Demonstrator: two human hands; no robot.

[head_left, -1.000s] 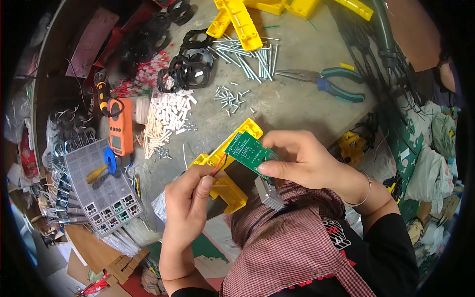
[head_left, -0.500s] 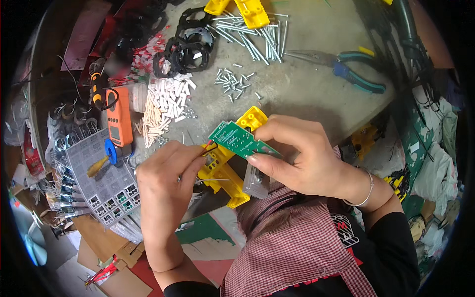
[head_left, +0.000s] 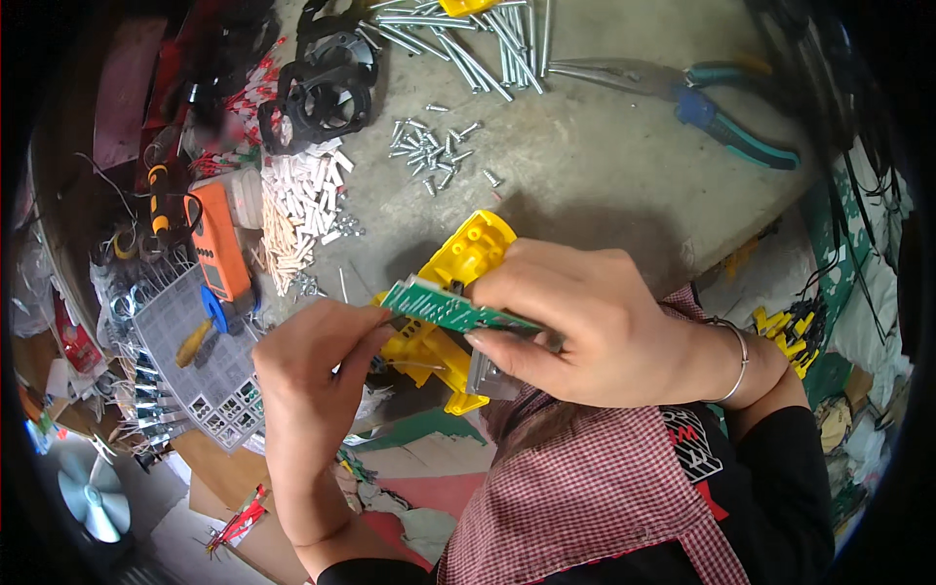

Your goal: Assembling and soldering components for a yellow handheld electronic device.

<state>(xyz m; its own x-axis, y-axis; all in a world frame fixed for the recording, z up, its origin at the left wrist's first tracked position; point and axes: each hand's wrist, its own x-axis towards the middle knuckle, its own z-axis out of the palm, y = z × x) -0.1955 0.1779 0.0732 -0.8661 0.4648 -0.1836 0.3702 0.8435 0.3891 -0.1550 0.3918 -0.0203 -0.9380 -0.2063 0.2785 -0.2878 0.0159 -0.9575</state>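
Note:
My right hand (head_left: 595,317) pinches a green circuit board (head_left: 439,304) between thumb and fingers, tilted so it shows nearly edge-on. At the board's left end my left hand (head_left: 317,361) is closed in a pinch on a thin dark wire, mostly hidden by the fingers. Beneath the board lies a yellow plastic housing (head_left: 466,252), partly covered by the board and my right hand. A clear plastic piece (head_left: 490,380) shows beside the housing's lower part, under my right hand.
Short screws (head_left: 424,146), long bolts (head_left: 468,44) and blue-handled pliers (head_left: 721,122) lie beyond my hands. To the left are white sleeves (head_left: 302,190), black rings (head_left: 327,93), an orange meter (head_left: 219,239), a screwdriver (head_left: 159,195) and a grey sheet (head_left: 185,331). A fan (head_left: 94,492) stands lower left.
The circuit board has tipped from showing its flat face to nearly edge-on and shifted left. My left hand has moved slightly left and down with it. The view has shifted too.

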